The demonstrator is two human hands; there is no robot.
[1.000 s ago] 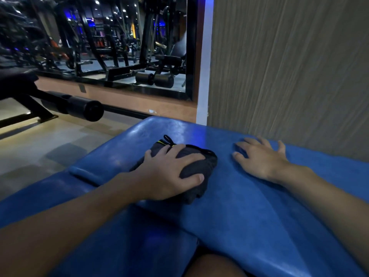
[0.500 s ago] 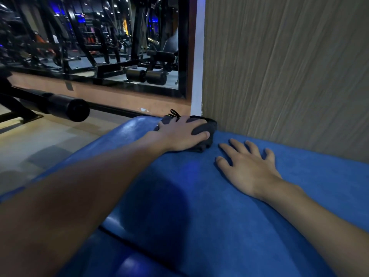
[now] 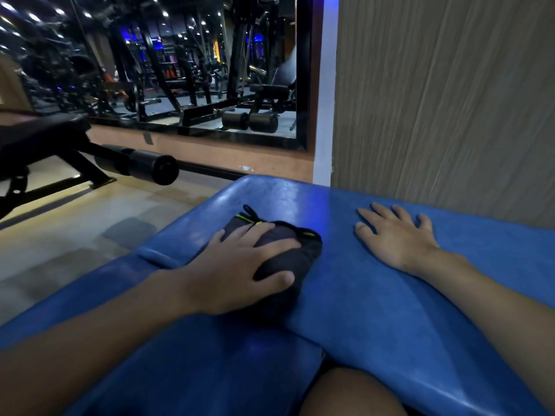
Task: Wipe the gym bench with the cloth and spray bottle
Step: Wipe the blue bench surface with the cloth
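The blue padded gym bench (image 3: 360, 319) fills the lower half of the view. A dark grey cloth (image 3: 288, 250) with black and yellow trim lies on its upper pad. My left hand (image 3: 237, 271) presses down on the cloth, fingers curled over it. My right hand (image 3: 396, 235) rests flat on the pad to the right, fingers spread and holding nothing. No spray bottle is in view.
A wood-grain wall panel (image 3: 444, 100) stands right behind the bench. A wall mirror (image 3: 180, 70) at the back left reflects gym machines. A black bench with a foam roller (image 3: 141, 165) stands on the tiled floor (image 3: 69, 229) to the left. A knee (image 3: 348, 394) shows at the bottom.
My left hand pushed the cloth up to the far end of the pad by the wall, then drew it back toward me. My right hand stayed flat on the pad.
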